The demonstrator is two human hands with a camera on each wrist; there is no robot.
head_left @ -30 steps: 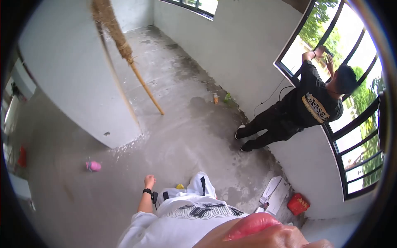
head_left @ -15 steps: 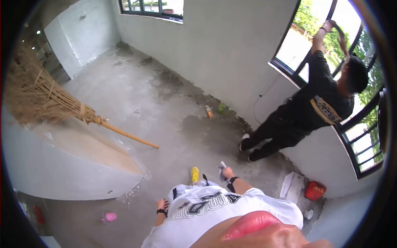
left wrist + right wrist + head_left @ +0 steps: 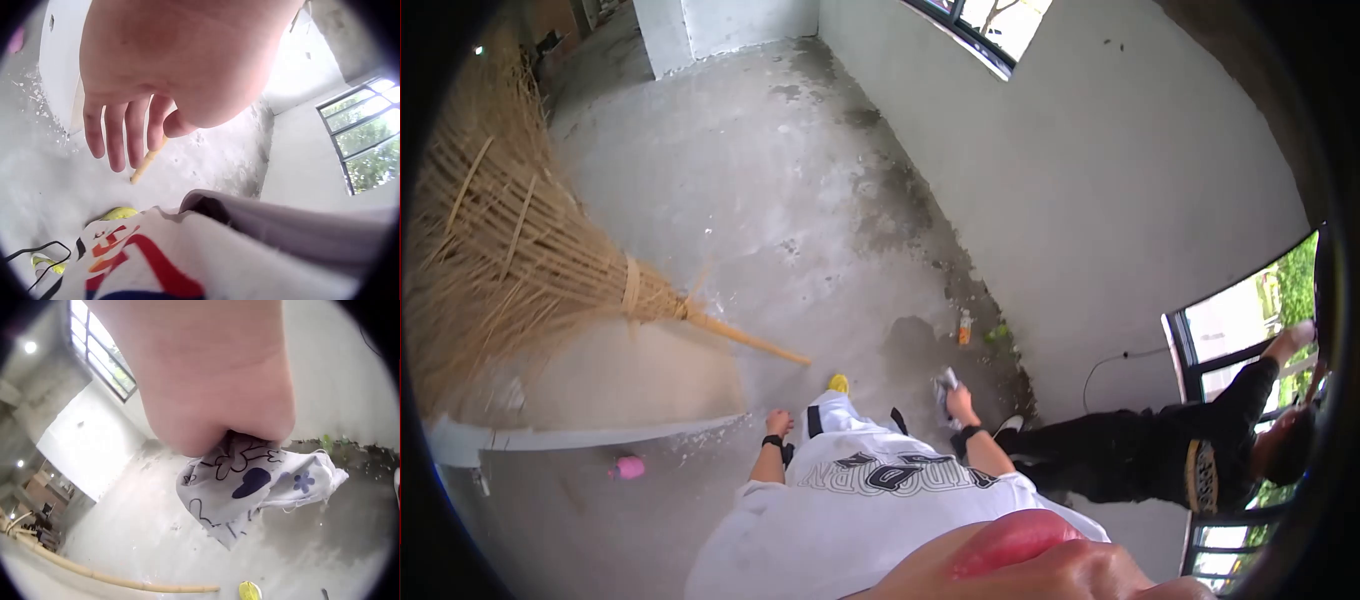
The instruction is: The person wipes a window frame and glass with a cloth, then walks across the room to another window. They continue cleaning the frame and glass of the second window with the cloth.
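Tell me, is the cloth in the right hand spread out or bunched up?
Bunched up: the right hand grips the cloth in a fist, with its creased ends hanging out.

Right fist [image 3: 212, 375], left hand [image 3: 181, 62] perhaps slack

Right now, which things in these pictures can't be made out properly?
Right wrist view: the right hand hides its own fingertips, so its grip on the patterned cloth is unseen.
Head view: the broom has bristles running off the left rim.
Head view: the orange item by the wall and the pink object are too small to identify.
Head view: the other person is cut by the right rim.
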